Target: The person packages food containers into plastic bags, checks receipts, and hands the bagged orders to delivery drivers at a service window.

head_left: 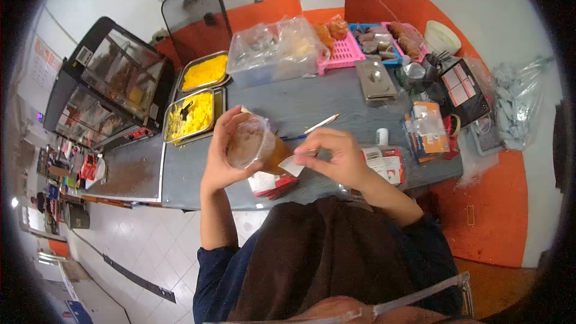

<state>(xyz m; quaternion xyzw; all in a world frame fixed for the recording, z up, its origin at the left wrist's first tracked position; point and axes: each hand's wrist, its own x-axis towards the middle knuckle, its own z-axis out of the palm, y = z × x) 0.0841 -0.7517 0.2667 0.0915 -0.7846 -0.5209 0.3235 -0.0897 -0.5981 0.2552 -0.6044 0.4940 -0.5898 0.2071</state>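
Near the centre of the frame, the left hand [221,157] held a clear plastic container [249,142] with brown contents, tilted above the worktop [288,99], its grip curved around the side. The right hand [337,159], just right of it, had its grip pinched, thumb against fingers, on a white label [292,166]; the label reached the container's lower right side, though whether it touched could not be told. A white pencil [321,123] lay above the right hand. At upper left, metal trays [218,105] held yellow food [197,114] beside a glass-sided display case [114,81]; a pink basket [344,54] stood at upper centre.
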